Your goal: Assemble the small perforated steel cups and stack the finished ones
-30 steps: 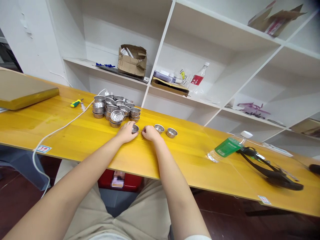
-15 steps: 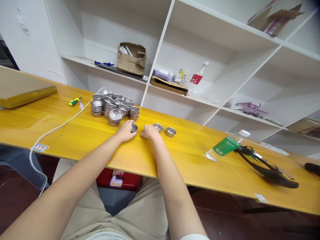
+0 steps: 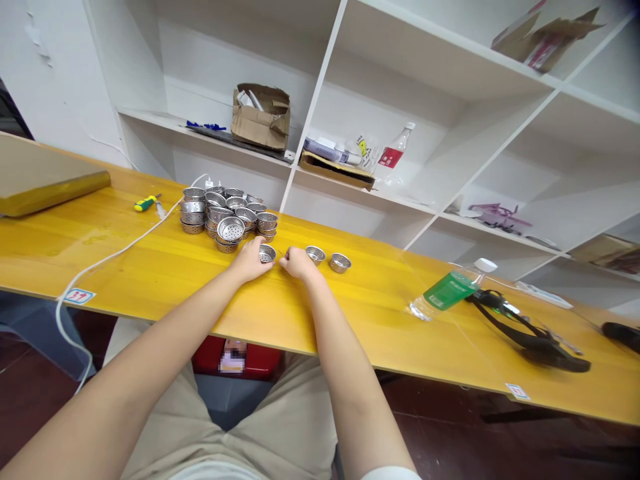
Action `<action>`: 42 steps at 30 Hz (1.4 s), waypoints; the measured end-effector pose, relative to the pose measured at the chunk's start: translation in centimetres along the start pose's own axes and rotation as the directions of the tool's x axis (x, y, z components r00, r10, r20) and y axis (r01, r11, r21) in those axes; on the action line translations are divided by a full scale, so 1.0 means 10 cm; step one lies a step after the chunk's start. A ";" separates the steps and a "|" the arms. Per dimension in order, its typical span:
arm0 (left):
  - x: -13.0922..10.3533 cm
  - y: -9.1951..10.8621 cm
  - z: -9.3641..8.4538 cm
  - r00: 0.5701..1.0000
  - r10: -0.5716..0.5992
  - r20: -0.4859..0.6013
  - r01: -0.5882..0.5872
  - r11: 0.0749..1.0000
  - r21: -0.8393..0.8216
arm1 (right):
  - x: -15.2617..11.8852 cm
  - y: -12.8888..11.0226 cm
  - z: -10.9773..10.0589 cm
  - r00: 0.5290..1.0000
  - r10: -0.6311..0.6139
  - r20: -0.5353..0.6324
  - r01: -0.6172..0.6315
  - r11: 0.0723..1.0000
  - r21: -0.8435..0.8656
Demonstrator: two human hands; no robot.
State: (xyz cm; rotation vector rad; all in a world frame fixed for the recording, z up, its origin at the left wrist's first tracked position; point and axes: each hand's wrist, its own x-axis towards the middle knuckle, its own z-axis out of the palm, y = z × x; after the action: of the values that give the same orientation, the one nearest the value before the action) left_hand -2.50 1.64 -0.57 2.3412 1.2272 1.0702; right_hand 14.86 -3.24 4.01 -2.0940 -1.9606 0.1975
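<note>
My left hand point(image 3: 250, 261) is closed around a small perforated metal cup point(image 3: 267, 253) on the yellow table. To its right my right hand point(image 3: 297, 263) makes a pinch; whatever lies between its fingertips is too small to name. Just behind that hand stands another metal cup point(image 3: 315, 255), and a further cup point(image 3: 340, 263) sits to the right, untouched. Several similar cups are piled up behind my left hand, with a tilted one point(image 3: 231, 229) at the front of the pile.
On the yellow table point(image 3: 370, 320) a green-labelled bottle point(image 3: 450, 291) lies at the right, beside a black strap point(image 3: 520, 333). A screwdriver point(image 3: 147, 203) and a white cable point(image 3: 115, 257) are at the left. White shelves point(image 3: 400, 200) stand behind.
My right hand's fingertips have risen slightly from the table beside the cup. My left hand stays on its cup. The whole view has shifted a little.
</note>
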 end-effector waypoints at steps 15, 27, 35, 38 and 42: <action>-0.01 0.06 -0.06 1.000 -0.007 -0.021 0.006 0.999 -0.040 | 0.14 0.01 0.13 0.954 0.229 -0.192 -0.027 0.704 0.709; -0.01 0.07 -0.06 1.000 0.019 0.002 -0.018 0.999 -0.051 | 0.17 -0.09 0.18 0.950 0.247 -0.189 -0.023 0.662 0.749; -0.02 0.11 -0.07 0.999 0.041 -0.020 -0.042 0.995 -0.087 | 0.08 -0.19 0.17 0.957 0.166 -0.239 0.019 0.784 0.620; -0.03 0.13 -0.08 0.998 0.059 0.001 -0.058 0.996 -0.070 | 0.03 -0.19 0.15 0.930 0.117 -0.348 0.038 0.912 0.409; -0.05 0.14 -0.08 0.997 0.076 0.016 -0.075 0.996 -0.050 | -0.02 -0.22 0.15 0.924 0.046 -0.380 0.073 0.954 0.292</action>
State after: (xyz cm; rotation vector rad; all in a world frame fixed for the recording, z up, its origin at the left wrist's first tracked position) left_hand -2.42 0.35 0.49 2.3713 1.1009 1.0877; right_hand 12.28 -3.20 3.16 -1.7643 -1.6001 0.0697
